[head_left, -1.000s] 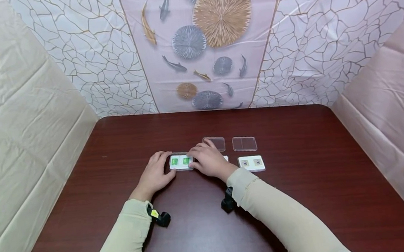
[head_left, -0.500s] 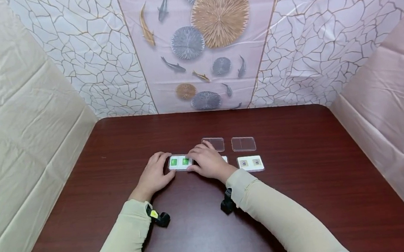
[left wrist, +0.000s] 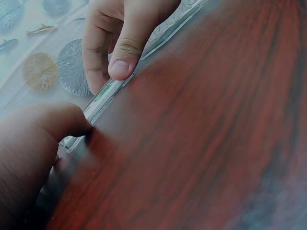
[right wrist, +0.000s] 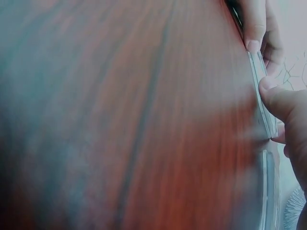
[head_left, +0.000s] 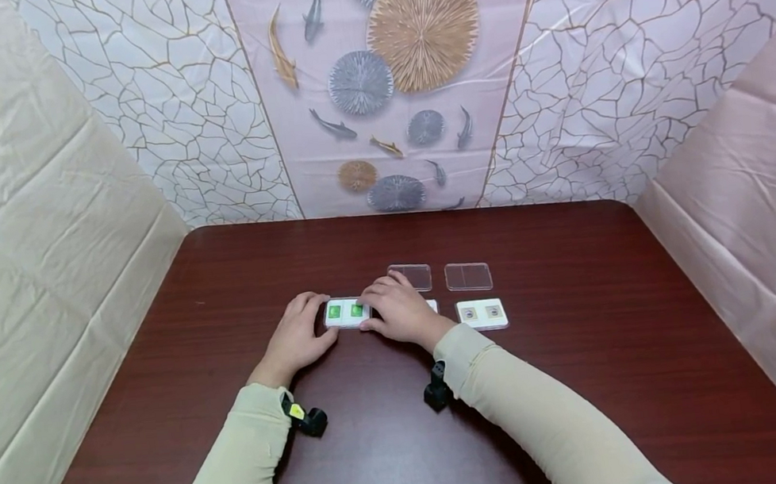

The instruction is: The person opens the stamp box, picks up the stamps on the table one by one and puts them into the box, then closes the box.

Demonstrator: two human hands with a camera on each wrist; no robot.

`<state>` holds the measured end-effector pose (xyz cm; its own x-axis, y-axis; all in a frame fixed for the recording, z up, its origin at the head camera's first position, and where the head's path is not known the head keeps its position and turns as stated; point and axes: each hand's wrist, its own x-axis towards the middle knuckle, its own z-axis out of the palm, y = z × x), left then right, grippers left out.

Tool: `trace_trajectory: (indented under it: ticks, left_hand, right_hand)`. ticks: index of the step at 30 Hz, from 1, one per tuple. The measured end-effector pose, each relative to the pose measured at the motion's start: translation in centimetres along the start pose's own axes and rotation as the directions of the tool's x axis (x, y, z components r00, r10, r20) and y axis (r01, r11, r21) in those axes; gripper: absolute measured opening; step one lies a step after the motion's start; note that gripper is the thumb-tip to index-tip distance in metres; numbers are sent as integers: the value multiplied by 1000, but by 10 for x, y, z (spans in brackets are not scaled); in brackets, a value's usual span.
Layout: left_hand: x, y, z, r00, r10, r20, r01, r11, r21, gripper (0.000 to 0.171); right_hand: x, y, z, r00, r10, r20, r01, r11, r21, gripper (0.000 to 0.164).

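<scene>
A small clear plastic case (head_left: 346, 312) with a white insert and two green squares lies flat on the table in the head view. My left hand (head_left: 294, 334) holds its left end, thumb at the near edge and fingers at the far edge. At the right end, my right hand (head_left: 399, 308) pinches it the same way and covers that corner. Both wrist views show the case (left wrist: 103, 99) edge-on, thin and transparent, with a thumb against its near side at each end. Behind my right hand another white-filled case (head_left: 433, 305) is mostly hidden.
Right of my right hand lies a clear case with a white insert (head_left: 482, 314) bearing two small beige squares. Two clear plastic lids (head_left: 468, 276) lie farther back, one partly behind my right fingers. The dark wooden table (head_left: 385, 466) meets a patterned cloth at its far edge.
</scene>
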<state>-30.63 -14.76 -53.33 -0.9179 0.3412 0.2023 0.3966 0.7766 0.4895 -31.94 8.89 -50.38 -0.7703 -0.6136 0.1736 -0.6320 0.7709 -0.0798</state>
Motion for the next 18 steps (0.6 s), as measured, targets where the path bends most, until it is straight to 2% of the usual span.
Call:
trace_trajectory:
  ticks: [7, 18]
  left_hand:
    - [0, 0, -1, 1000, 8, -9, -8, 1000, -16, 49]
    - [1, -1, 1, 1000, 19, -12, -19, 1000, -12, 46]
  right_hand:
    - [1, -1, -1, 1000, 21, 12, -21, 1000, 9, 46]
    - [5, -1, -4, 998, -4, 63, 6, 1000, -18, 44]
